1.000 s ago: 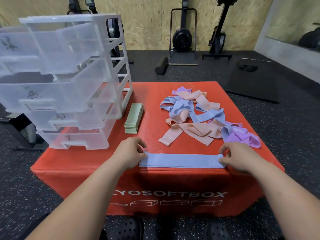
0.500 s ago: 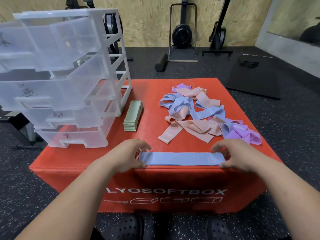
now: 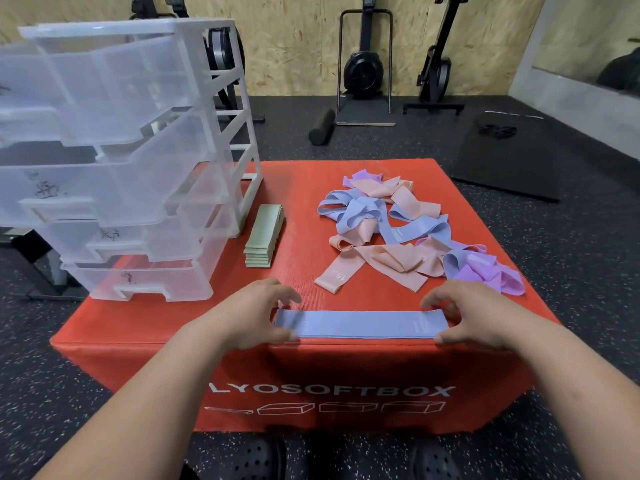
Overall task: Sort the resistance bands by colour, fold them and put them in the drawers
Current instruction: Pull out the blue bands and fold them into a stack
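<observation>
- A blue band (image 3: 360, 323) is lying flat and straight along the front edge of the red soft box (image 3: 311, 375). Its near long edge is running just inside the box's rim.
- The left hand (image 3: 249, 317) is spanning the band's left end. The thumb is resting on the near edge and the curled fingers are arching over the far edge, pinching the end across its width; the fingertips are blurred.
- The right hand (image 3: 474, 317) is gripping the right end the same way, with the thumb at the near corner and the bent fingers reaching the far edge.
- A loose pile of bands (image 3: 398, 233) in blue, pink and purple is sprawling over the right half of the box top. Its purple loops are reaching close to the right edge, just beyond the right hand.
- A folded stack of green bands (image 3: 263, 240) is sitting just beside the clear drawer unit (image 3: 121, 168), well apart from the pile.
- The unit is occupying the left side of the box, with all four drawers pulled out toward the person.
- Bare red surface is showing between the green stack and the pile, and in a strip between the flat band and the pile.
- A black foam roller (image 3: 322, 126) is lying on the floor behind the box.
</observation>
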`<state>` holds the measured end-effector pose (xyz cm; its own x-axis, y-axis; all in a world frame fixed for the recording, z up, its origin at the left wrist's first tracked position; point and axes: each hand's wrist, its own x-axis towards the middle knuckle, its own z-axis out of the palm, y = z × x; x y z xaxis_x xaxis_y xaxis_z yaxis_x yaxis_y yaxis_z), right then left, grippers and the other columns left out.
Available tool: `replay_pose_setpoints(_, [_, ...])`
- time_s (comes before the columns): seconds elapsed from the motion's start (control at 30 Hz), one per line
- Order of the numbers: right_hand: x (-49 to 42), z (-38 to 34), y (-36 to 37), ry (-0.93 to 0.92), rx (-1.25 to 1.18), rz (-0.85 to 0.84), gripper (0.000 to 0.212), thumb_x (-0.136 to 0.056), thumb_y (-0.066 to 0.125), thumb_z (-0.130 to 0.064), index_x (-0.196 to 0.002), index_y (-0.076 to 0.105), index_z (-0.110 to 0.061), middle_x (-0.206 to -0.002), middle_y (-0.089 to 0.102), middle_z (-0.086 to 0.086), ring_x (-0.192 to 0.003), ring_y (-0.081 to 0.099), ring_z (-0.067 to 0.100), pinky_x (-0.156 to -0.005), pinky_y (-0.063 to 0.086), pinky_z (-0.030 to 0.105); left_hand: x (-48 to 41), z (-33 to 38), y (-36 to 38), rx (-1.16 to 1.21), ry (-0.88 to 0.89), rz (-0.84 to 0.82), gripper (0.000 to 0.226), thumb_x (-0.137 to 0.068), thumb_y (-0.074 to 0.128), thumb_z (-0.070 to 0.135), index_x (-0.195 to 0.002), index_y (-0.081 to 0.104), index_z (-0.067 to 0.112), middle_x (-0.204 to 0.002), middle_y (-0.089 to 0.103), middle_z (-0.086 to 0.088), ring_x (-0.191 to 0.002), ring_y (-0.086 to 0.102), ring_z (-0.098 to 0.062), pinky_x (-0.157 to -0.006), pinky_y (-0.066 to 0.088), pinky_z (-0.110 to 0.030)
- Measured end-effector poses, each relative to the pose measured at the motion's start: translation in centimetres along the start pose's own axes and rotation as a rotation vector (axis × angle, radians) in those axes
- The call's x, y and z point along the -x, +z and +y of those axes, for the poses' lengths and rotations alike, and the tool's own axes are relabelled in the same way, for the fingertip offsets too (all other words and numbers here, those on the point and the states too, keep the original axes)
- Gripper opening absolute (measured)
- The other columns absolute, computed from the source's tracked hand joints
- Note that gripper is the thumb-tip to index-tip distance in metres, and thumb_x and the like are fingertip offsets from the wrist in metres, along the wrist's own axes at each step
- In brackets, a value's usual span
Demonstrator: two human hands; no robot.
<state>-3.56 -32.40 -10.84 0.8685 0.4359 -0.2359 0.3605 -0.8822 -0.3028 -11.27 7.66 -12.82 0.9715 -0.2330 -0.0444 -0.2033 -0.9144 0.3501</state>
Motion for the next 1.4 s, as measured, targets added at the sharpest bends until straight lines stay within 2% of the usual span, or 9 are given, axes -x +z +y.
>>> replay_pose_setpoints(0.23, [-2.6,0.4,-1.8,0.039,-0.144,0.206,0.031,-0.084,0.084,-0.035,-0.111,0.07,-0.04,-0.104,0.069,-0.02,-0.085,0.064,-0.002,-0.075,0.045,0.019,-3.0,0.6,0.1,0.02,0.002,0.159,0.051,-0.088,0.074,0.063,-0.132,0.065,0.037,-0.118,0.063,0.016,-0.108,0.059,-0.006,-0.095,0.054,-0.034])
replay_pose_setpoints(0.33, [-4.8,1.3,-2.4,0.092,-0.118,0.423,0.026,-0.088,0.077,-0.032,-0.112,0.072,-0.04,-0.106,0.071,-0.014,-0.086,0.065,0.008,-0.082,0.051,0.032,-4.9,1.4,0.4,0.027,0.027,0.201,0.047,-0.089,0.074,0.059,-0.13,0.066,0.037,-0.116,0.063,0.017,-0.108,0.058,-0.007,-0.095,0.053,-0.034])
replay_pose_setpoints(0.43, [-6.9,2.3,-2.7,0.212,-0.076,0.535,0.031,-0.091,0.073,-0.03,-0.122,0.072,-0.031,-0.12,0.071,-0.002,-0.108,0.063,0.027,-0.091,0.053,0.042,-6.8,2.1,1.1,0.05,0.042,0.23,0.042,-0.09,0.073,0.055,-0.126,0.068,0.035,-0.113,0.063,0.016,-0.107,0.058,-0.008,-0.094,0.053,-0.037])
replay_pose_setpoints(0.7, [-11.2,3.3,-2.0,0.447,0.098,0.494,0.035,-0.095,0.061,-0.042,-0.128,0.069,-0.031,-0.125,0.067,0.003,-0.121,0.051,0.035,-0.099,0.044,0.049,-10.0,2.5,2.0,0.059,0.053,0.262,0.032,-0.094,0.073,0.042,-0.124,0.07,0.032,-0.113,0.062,0.013,-0.11,0.057,-0.013,-0.094,0.05,-0.035])
replay_pose_setpoints(0.83, [-12.0,3.8,-2.5,0.514,0.093,0.53,0.025,-0.097,0.056,-0.033,-0.113,0.075,-0.034,-0.118,0.072,0.001,-0.118,0.052,0.035,-0.098,0.041,0.049,-10.8,2.2,2.0,0.086,0.051,0.274,0.029,-0.094,0.073,0.038,-0.122,0.07,0.032,-0.112,0.063,0.013,-0.11,0.057,-0.014,-0.095,0.05,-0.037])
replay_pose_setpoints(0.93, [-12.0,2.8,-3.6,0.397,0.001,0.671,0.021,-0.098,0.055,-0.03,-0.107,0.074,-0.029,-0.11,0.074,0.003,-0.111,0.056,0.037,-0.093,0.045,0.049,-11.3,2.1,1.9,0.11,0.054,0.289,0.027,-0.094,0.072,0.038,-0.121,0.069,0.033,-0.111,0.062,0.015,-0.11,0.058,-0.012,-0.094,0.051,-0.037])
replay_pose_setpoints(1.03, [-11.6,0.7,-4.9,0.163,-0.312,0.725,0.015,-0.1,0.059,-0.025,-0.107,0.071,-0.03,-0.107,0.074,-0.006,-0.102,0.065,0.024,-0.087,0.051,0.039,-11.7,2.3,1.6,0.152,0.058,0.312,0.027,-0.096,0.07,0.036,-0.123,0.07,0.032,-0.113,0.063,0.015,-0.11,0.058,-0.011,-0.095,0.051,-0.037])
replay_pose_setpoints(1.13, [-10.9,-1.5,-5.3,-0.012,-0.527,0.661,0.021,-0.103,0.06,-0.018,-0.106,0.071,-0.036,-0.107,0.072,-0.019,-0.101,0.067,0.012,-0.088,0.053,0.033,-11.9,3.0,1.2,0.228,0.073,0.347,0.026,-0.096,0.071,0.032,-0.123,0.072,0.03,-0.11,0.064,0.016,-0.108,0.06,-0.01,-0.095,0.052,-0.038])
replay_pose_setpoints(1.4, [-9.4,-4.8,-4.3,-0.208,-0.759,0.389,0.02,-0.102,0.064,-0.017,-0.111,0.074,-0.032,-0.088,0.07,-0.001,-0.08,0.061,0.009,-0.071,0.047,0.022,-11.0,6.0,0.5,0.56,0.052,0.418,0.041,-0.099,0.075,0.036,-0.138,0.065,0.032,-0.117,0.07,0.021,-0.107,0.066,-0.004,-0.09,0.055,-0.027])
